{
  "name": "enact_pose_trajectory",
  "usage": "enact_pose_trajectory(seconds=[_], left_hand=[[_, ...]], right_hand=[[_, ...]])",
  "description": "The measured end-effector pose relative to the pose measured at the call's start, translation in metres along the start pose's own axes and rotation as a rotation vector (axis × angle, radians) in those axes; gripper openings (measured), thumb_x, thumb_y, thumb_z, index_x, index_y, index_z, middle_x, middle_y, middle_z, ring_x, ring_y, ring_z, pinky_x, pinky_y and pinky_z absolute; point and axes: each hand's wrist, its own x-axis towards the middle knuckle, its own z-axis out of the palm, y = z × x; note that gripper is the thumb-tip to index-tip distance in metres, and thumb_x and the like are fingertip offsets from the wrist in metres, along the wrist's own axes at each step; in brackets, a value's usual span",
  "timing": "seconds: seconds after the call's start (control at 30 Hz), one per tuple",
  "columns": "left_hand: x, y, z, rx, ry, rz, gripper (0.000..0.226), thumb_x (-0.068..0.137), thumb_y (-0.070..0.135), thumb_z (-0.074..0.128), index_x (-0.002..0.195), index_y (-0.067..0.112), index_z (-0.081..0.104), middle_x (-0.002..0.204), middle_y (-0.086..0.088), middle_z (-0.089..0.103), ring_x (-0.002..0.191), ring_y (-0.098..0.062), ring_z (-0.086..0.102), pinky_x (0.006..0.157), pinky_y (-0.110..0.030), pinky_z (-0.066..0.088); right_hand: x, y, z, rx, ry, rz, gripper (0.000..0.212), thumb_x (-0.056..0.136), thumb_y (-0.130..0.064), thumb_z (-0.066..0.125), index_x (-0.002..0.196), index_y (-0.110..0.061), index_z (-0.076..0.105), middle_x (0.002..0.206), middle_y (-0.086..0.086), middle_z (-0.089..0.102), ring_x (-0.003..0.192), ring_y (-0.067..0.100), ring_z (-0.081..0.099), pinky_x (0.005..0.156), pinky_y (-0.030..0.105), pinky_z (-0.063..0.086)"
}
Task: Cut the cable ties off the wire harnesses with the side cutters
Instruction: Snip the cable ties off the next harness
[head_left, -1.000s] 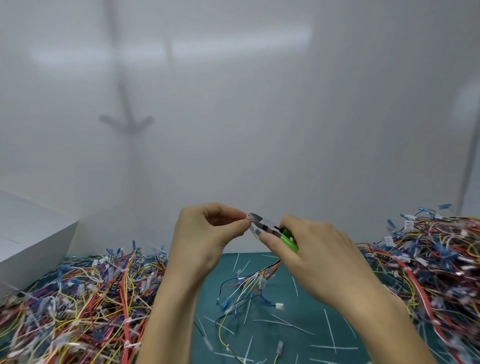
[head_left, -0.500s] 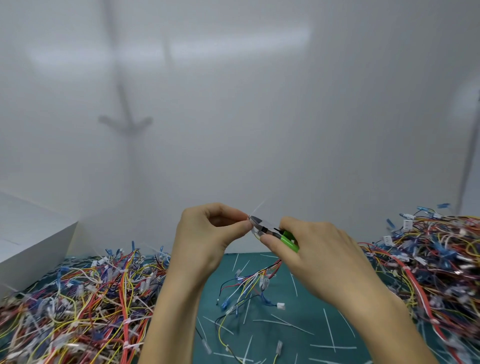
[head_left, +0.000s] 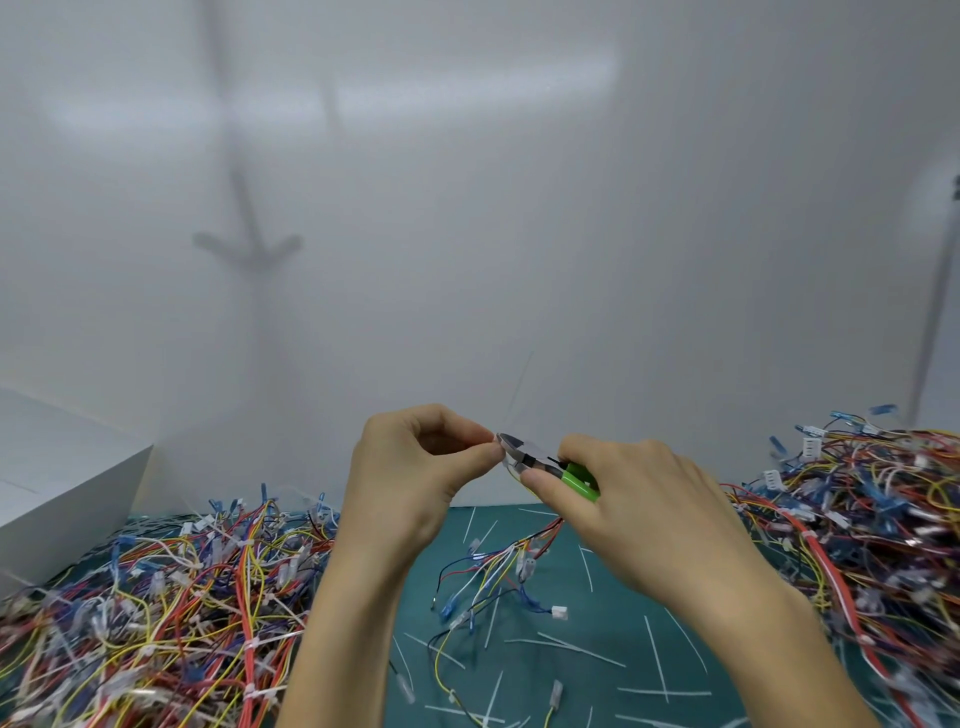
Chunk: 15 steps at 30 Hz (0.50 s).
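Both hands are bare: the left hand (head_left: 415, 478) and the right hand (head_left: 639, 499) wear nothing on fingers, knuckles or backs. The fingers are slim, with smooth, faintly creased knuckles. Below the left hand runs a bare left forearm (head_left: 343, 623); below and to the right of the right hand, a bare right forearm (head_left: 769, 634). Both wrists are uncovered, and skin runs to the view's lower edge.

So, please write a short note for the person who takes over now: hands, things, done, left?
Left hand pinches the wire harness at the cutter tip. Right hand grips the side cutters.
Done: cut ties lie on the green mat.
Left: this tie's cut is not visible; tied bundles show in the left pile; right pile too blurred to tell.
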Motion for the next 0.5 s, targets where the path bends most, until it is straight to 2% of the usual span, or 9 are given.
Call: enact_pose_trajectory(seconds=[0.17, 0.5], left_hand=[[-0.0003, 0.001, 0.0007, 0.012, 0.0, 0.001, 0.01, 0.07, 0.01, 0.085, 0.069, 0.015, 0.076, 0.069, -0.001, 0.075, 0.074, -0.02, 0.073, 0.075, -0.035, 0.059], [-0.0007, 0.0011, 0.0009, 0.023, -0.002, 0.008, 0.01, 0.07, 0.01, 0.085, 0.068, 0.014, 0.076, 0.067, 0.0, 0.074, 0.066, -0.011, 0.07, 0.067, -0.025, 0.056]], right_hand=[[0.0002, 0.0008, -0.0004, -0.01, 0.0, -0.004, 0.054, 0.084, -0.079, 0.024, 0.077, -0.028, 0.041, 0.063, -0.005, 0.045, 0.07, 0.026, 0.047, 0.05, 0.029, 0.027], [-0.0002, 0.0008, -0.0021, -0.016, -0.004, -0.004, 0.055, 0.084, -0.079, 0.025, 0.077, -0.027, 0.041, 0.062, -0.005, 0.046, 0.068, 0.025, 0.046, 0.049, 0.027, 0.027]])
